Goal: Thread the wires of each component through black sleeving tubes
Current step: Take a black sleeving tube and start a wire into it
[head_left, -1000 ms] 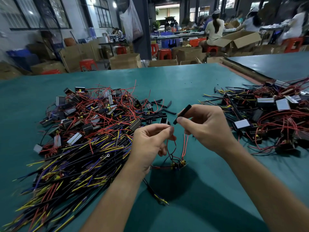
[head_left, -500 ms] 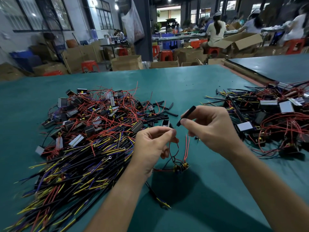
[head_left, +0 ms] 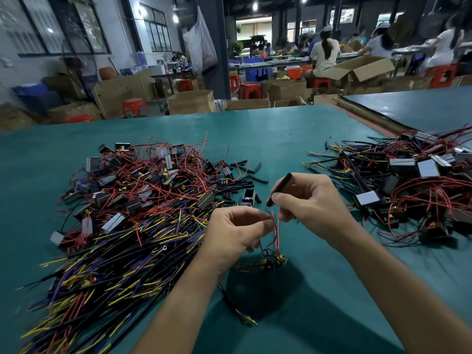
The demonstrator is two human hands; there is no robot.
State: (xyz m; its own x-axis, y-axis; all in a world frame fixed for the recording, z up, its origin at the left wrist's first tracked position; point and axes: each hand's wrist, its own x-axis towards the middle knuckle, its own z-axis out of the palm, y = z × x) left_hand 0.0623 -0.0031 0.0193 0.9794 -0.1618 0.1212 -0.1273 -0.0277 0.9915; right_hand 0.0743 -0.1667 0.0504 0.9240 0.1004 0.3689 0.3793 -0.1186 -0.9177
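My left hand (head_left: 236,232) pinches the upper ends of thin red wires (head_left: 275,232) that rise from a small dark component (head_left: 270,261) hanging just above the green table (head_left: 268,134). My right hand (head_left: 310,200) pinches a short black sleeving tube (head_left: 279,187), tilted up to the right, its lower end a little above the wire tips. Tube and wires look apart. Loose black tube pieces (head_left: 240,185) lie just beyond my hands.
A big heap of components with red, yellow and blue wires (head_left: 127,213) covers the table's left. A second heap of wired components (head_left: 413,185) lies on the right. One black lead (head_left: 237,310) lies near my left forearm. People sit at benches with cardboard boxes far behind.
Both hands and the component sit slightly lower and nearer each other in view. The tube's lower end has come closer to the red wire tips. The grips are the same.
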